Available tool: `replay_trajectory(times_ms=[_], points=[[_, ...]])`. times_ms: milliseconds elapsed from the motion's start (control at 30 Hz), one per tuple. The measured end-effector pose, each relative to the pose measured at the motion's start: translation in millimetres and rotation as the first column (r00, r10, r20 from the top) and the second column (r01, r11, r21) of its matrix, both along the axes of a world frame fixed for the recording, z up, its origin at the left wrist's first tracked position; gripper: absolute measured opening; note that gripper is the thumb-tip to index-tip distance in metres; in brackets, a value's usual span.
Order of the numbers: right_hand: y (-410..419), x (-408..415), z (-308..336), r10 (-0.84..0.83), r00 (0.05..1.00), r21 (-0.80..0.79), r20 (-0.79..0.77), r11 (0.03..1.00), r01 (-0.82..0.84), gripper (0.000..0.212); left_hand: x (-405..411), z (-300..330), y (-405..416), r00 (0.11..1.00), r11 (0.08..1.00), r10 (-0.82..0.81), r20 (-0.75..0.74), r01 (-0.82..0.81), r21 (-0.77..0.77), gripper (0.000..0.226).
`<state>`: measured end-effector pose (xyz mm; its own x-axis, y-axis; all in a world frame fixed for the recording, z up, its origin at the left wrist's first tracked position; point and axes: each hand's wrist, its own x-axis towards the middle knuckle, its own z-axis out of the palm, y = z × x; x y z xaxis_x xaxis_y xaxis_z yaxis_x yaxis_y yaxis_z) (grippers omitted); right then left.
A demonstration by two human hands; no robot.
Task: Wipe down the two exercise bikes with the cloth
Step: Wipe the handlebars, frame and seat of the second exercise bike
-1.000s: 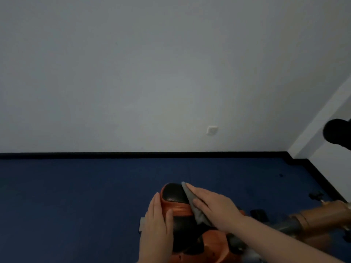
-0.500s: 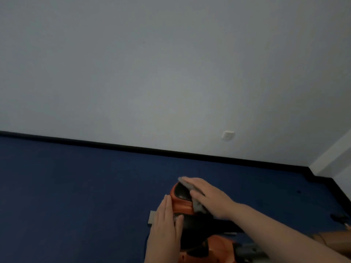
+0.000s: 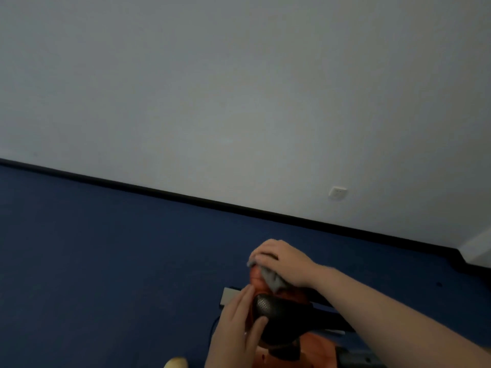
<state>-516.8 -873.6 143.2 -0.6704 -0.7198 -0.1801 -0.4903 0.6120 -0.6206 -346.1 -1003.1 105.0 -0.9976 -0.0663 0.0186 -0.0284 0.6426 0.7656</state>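
Head cam, looking fwd and down: right hand (image 3: 283, 262) sits on top of the grey cloth (image 3: 271, 279), fingers curled over it, pressing it onto the orange front end of the bike seat (image 3: 276, 310). Cloth is bunched under the palm, a bit hanging out below and a corner poking out at the fingertips. Left hand (image 3: 236, 330) lies flat vs. the seat's left side, fingers straight, thumb on the black perforated pad; not grasping anything. Exercise bike (image 3: 318, 349) is at btm centre-right, only partly in shot: orange body, dark parts lower right. Blue floor (image 3: 106, 261) around it, black skirting, white wall w/ a socket (image 3: 337, 193). Pale shoe tip (image 3: 176, 363) at btm edge.
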Motion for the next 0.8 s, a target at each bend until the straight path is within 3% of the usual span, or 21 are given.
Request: replay_trajectory(times_ms=[67, 167, 267, 333, 400, 500, 567, 633, 700, 800], points=[[-16.7, -11.4, 4.7, -0.068, 0.994, 0.136, 0.087, 0.989, 0.056, 0.030, 3.0, -0.8, 0.1, 0.999, 0.999, 0.038, -0.001, -0.038, 0.019, 0.056], [-31.4, -13.0, 5.5, -0.033, 0.999, 0.272, 0.034, 0.962, 0.023, 0.027, 5.1, -1.6, -1.5, 0.999, 0.998, 0.047, 0.005, -0.047, 0.031, 0.054], [-15.1, 2.9, -1.7, 0.135, 0.982, 0.163, -0.129, 0.980, -0.114, 0.027, 4.6, -1.8, -5.1, 1.000, 0.999, 0.030, -0.008, -0.029, 0.037, 0.055], [0.7, 9.5, -6.1, 0.160, 0.970, 0.053, -0.184, 0.987, -0.152, 0.032, 3.2, -1.1, -6.4, 0.999, 0.998, 0.032, -0.017, -0.031, 0.049, 0.055], [3.0, 6.0, -6.4, 0.066, 0.990, 0.047, -0.125, 0.997, -0.061, 0.029, 3.1, -0.6, -5.3, 0.998, 0.996, 0.057, -0.031, -0.054, 0.077, 0.055], [-23.8, -7.4, 1.3, -0.150, 0.988, 0.191, 0.042, 0.972, 0.139, 0.026, 5.5, -2.2, -1.7, 0.994, 0.989, 0.101, -0.051, -0.095, 0.113, 0.053], [-37.3, -8.9, 3.7, -0.195, 0.981, 0.284, -0.001, 0.941, 0.187, 0.025, 7.3, -3.3, -0.2, 0.993, 0.991, 0.096, -0.068, -0.089, 0.105, 0.051], [-32.3, 4.9, -1.0, -0.083, 0.982, 0.245, -0.172, 0.961, 0.124, 0.027, 7.7, -3.7, -3.5, 0.995, 0.993, 0.069, -0.073, -0.062, 0.096, 0.048], [-13.6, 25.7, -9.3, 0.009, 0.954, 0.095, -0.299, 0.995, 0.020, 0.034, 5.8, -3.1, -9.3, 0.996, 0.996, 0.037, -0.078, -0.030, 0.089, 0.046], [15.6, 33.1, -13.7, -0.111, 0.969, -0.016, -0.220, 0.994, 0.111, 0.038, 2.9, -2.4, -12.4, 0.995, 0.995, 0.032, -0.089, -0.023, 0.094, 0.044]])
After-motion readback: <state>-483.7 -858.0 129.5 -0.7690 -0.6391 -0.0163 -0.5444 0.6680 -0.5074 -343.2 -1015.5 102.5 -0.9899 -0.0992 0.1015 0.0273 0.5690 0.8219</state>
